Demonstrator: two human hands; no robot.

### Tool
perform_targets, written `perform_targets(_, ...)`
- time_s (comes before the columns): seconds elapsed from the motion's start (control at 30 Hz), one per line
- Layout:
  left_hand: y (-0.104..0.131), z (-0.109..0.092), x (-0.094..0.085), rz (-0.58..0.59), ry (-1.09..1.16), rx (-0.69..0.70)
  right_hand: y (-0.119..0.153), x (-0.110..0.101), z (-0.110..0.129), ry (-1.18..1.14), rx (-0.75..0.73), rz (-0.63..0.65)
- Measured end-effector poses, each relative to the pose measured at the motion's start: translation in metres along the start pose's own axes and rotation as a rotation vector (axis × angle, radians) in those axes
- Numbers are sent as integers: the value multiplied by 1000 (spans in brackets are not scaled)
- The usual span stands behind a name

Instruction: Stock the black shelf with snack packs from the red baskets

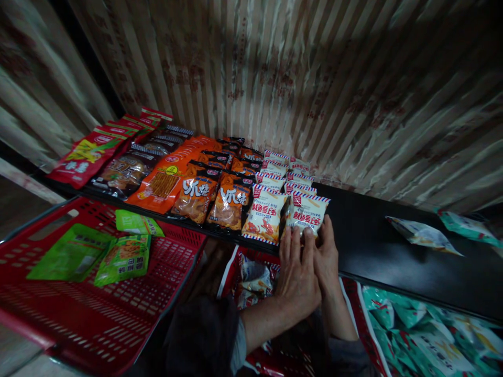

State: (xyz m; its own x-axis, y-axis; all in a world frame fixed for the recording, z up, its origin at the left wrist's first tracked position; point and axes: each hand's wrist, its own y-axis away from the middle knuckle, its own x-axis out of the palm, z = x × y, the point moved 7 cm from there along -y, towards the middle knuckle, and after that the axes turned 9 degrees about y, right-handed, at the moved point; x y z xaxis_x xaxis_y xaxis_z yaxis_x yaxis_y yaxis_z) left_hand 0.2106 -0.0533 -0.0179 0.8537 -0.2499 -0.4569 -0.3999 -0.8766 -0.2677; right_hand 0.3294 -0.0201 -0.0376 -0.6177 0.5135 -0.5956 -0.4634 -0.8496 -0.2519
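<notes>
A white snack bag (308,212) with red lettering and a striped top edge leans at the right front of the snack rows. My left hand (296,277) lies over its lower front, fingers stretched and touching the bag. Against the bag's lower right side rests my right hand (328,256), its visible fingers straight; the left hand partly covers it. A matching white bag (264,214) stands just left of my fingers, with several more lined up behind the two. Beneath my forearms, a red-edged package (231,272) holds more white bags, partly hidden.
Orange snack bags (230,201), a large orange bag (165,180), dark packs (123,170) and red bags (88,157) line the black shelf (365,235). A red basket (157,293) with green packets (126,259) sits lower left; teal bags (428,335) lie lower right.
</notes>
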Motion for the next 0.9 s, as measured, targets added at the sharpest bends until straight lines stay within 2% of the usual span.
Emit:
perform_targets(0.23, -5, 8, -1, -20, -18, -78, -1, 2, 3, -39, -21, 16)
perform_targets(0.57, -6, 3, -6, -45, -74, -50, 1, -1, 1, 1, 26, -10)
perform_targets(0.9, -9, 10, -3, -25, -5, -47, 5, -3, 5, 39, 51, -56)
